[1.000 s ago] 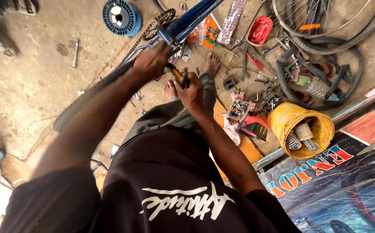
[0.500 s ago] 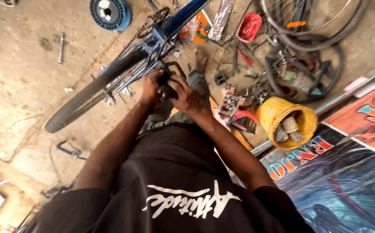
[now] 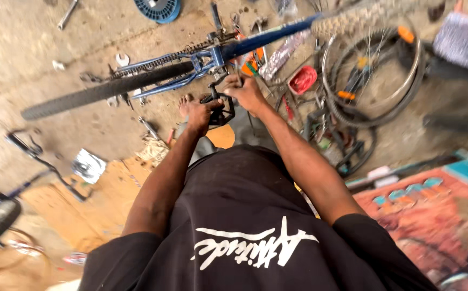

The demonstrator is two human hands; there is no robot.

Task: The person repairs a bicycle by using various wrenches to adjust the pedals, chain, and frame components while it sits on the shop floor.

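Observation:
My left hand is closed around a black bicycle pedal. My right hand is fisted just beyond it at the crank arm, gripping what looks like a small tool that is mostly hidden. The pedal belongs to a blue bicycle frame lying across the dirt floor. Its chain and knobbly rear tyre stretch to the left. My bare foot shows under my left hand.
Loose wheel rims with orange reflectors, a red item and scattered tools lie to the right. A blue spool, spanners, cardboard, another bicycle's handlebar and a painted board surround me. Another person's sleeve is top right.
My view has swung so the bicycle frame now lies more level. My right hand has moved off the pedal up to the crank, while the left still grips the pedal.

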